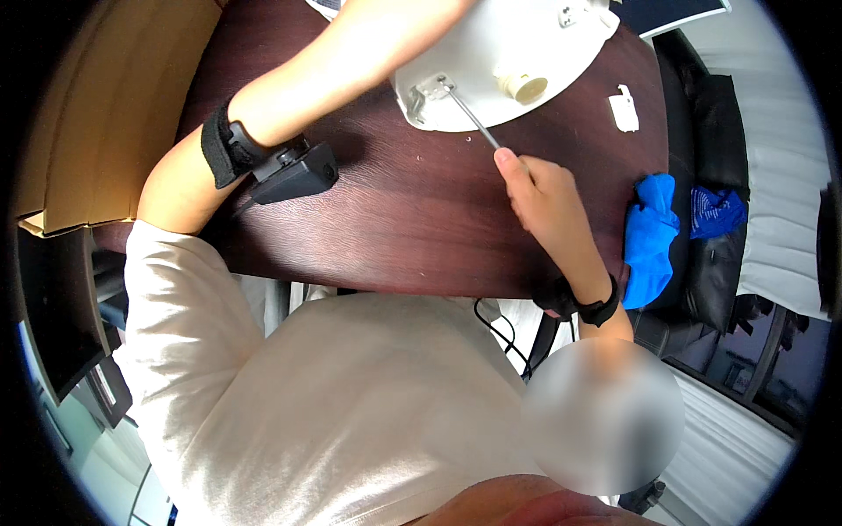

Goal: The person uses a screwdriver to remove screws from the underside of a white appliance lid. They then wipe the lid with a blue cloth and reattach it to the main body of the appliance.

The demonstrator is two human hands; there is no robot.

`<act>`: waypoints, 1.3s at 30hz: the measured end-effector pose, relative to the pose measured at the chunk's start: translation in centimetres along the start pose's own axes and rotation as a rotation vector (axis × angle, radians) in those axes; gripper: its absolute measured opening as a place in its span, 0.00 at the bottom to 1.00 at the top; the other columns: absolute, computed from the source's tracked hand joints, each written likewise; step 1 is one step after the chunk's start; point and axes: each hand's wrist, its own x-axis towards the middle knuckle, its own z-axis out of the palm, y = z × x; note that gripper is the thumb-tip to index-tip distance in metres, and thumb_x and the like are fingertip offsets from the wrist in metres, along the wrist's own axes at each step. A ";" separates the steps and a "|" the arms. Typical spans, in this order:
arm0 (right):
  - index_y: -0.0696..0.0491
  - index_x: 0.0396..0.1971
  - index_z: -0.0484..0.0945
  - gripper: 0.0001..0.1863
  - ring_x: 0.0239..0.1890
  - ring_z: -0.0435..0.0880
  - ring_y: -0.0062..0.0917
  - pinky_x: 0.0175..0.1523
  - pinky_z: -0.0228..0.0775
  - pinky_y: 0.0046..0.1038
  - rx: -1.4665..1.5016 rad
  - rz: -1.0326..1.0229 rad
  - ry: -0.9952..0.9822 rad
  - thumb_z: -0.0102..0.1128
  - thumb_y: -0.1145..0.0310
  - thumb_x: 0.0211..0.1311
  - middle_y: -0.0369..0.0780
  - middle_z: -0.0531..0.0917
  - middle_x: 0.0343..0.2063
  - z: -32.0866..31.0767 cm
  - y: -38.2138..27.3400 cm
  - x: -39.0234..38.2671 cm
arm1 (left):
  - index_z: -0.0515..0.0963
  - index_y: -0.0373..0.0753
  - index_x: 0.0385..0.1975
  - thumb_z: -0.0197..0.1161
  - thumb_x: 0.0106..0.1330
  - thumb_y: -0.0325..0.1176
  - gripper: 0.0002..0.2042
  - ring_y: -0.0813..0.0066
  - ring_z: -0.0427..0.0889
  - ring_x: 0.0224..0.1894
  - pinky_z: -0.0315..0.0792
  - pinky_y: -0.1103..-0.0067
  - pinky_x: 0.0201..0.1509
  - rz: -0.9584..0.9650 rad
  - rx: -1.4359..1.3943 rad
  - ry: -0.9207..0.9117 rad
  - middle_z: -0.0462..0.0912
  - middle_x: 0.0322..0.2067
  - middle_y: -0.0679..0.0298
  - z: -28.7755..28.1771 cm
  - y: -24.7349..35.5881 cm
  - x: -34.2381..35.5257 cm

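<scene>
My right hand (545, 200) is closed around a screwdriver (474, 117), whose handle is hidden in the fist. Its thin metal shaft points up and left, with the tip at a small fitting (432, 88) near the left corner of a white plastic housing (478, 66). A short cream-coloured round tube (528, 87) stands out of the housing to the right of the tip. Across the upper left stretches my left forearm (324, 79), passing over the table to the housing's far side. The left hand itself lies beyond the upper edge of the picture.
A small white plastic piece (624, 110) lies on the dark red-brown table (377, 232) at the right. Blue cloth (651, 241) hangs at the right edge. A black device (300, 175) sits by my left wrist strap; a cardboard box (110, 114) stands left.
</scene>
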 end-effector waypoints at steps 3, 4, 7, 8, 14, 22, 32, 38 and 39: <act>0.57 0.12 0.71 0.29 0.13 0.76 0.41 0.21 0.66 0.37 -0.309 -0.139 0.162 0.55 0.50 0.66 0.49 0.74 0.11 -1.0 -1.6 -0.2 | 0.74 0.27 0.51 0.51 0.68 0.29 0.16 0.72 0.79 0.41 0.72 0.77 0.49 -0.017 -0.031 0.021 0.82 0.38 0.57 0.2 -0.4 0.2; 0.57 0.12 0.72 0.29 0.14 0.77 0.41 0.21 0.66 0.36 -0.385 -0.151 0.188 0.56 0.50 0.66 0.49 0.74 0.11 -1.2 -1.9 -0.2 | 0.75 0.27 0.51 0.51 0.68 0.29 0.16 0.72 0.79 0.41 0.72 0.77 0.49 -0.017 -0.040 0.017 0.82 0.38 0.57 0.2 -0.4 0.2; 0.56 0.11 0.71 0.28 0.14 0.77 0.41 0.20 0.66 0.35 -0.514 -0.165 0.238 0.57 0.49 0.65 0.48 0.74 0.10 -2.1 -3.0 -0.6 | 0.74 0.27 0.52 0.51 0.68 0.29 0.16 0.72 0.79 0.42 0.72 0.77 0.49 0.000 -0.053 0.010 0.82 0.39 0.56 0.4 -0.5 0.3; 0.56 0.11 0.71 0.28 0.14 0.77 0.40 0.19 0.66 0.35 -0.524 -0.183 0.244 0.57 0.49 0.65 0.48 0.74 0.10 -2.3 -3.1 -0.6 | 0.74 0.27 0.52 0.51 0.68 0.29 0.16 0.72 0.79 0.42 0.72 0.77 0.50 -0.029 -0.036 0.018 0.82 0.40 0.56 0.4 -0.1 0.3; 0.55 0.10 0.71 0.28 0.13 0.76 0.40 0.18 0.66 0.35 -0.516 -0.273 0.171 0.57 0.51 0.65 0.45 0.72 0.08 -2.6 -2.7 0.2 | 0.73 0.27 0.54 0.49 0.68 0.27 0.17 0.71 0.79 0.43 0.72 0.76 0.51 -0.060 -0.266 -0.010 0.81 0.42 0.56 0.4 -0.8 0.6; 0.55 0.10 0.73 0.28 0.13 0.77 0.39 0.18 0.68 0.35 -0.679 -0.277 0.239 0.56 0.50 0.65 0.46 0.73 0.08 -2.1 -4.3 -0.2 | 0.74 0.28 0.51 0.50 0.68 0.28 0.15 0.72 0.79 0.43 0.72 0.77 0.50 -0.031 -0.228 0.044 0.81 0.42 0.56 0.6 -0.8 0.0; 0.54 0.17 0.80 0.25 0.18 0.80 0.38 0.20 0.71 0.37 -0.743 -0.411 0.158 0.54 0.51 0.67 0.44 0.75 0.11 -3.0 -3.4 0.6 | 0.75 0.29 0.51 0.51 0.69 0.28 0.15 0.73 0.79 0.42 0.72 0.77 0.49 -0.080 -0.205 0.074 0.81 0.41 0.57 0.9 -1.1 0.4; 0.53 0.29 0.82 0.18 0.17 0.80 0.39 0.21 0.73 0.39 -0.680 -0.347 0.026 0.53 0.54 0.68 0.45 0.75 0.12 -3.0 -2.5 1.6 | 0.75 0.29 0.51 0.50 0.69 0.27 0.15 0.73 0.79 0.42 0.72 0.77 0.49 -0.012 -0.194 0.062 0.82 0.41 0.58 1.0 -1.0 0.2; 0.52 0.33 0.82 0.16 0.17 0.81 0.39 0.21 0.73 0.39 -0.664 -0.273 -0.027 0.53 0.56 0.68 0.45 0.75 0.13 -3.2 -2.8 1.9 | 0.75 0.29 0.51 0.50 0.69 0.27 0.15 0.73 0.79 0.43 0.72 0.77 0.50 0.025 -0.196 0.057 0.82 0.41 0.58 1.0 -0.7 -0.3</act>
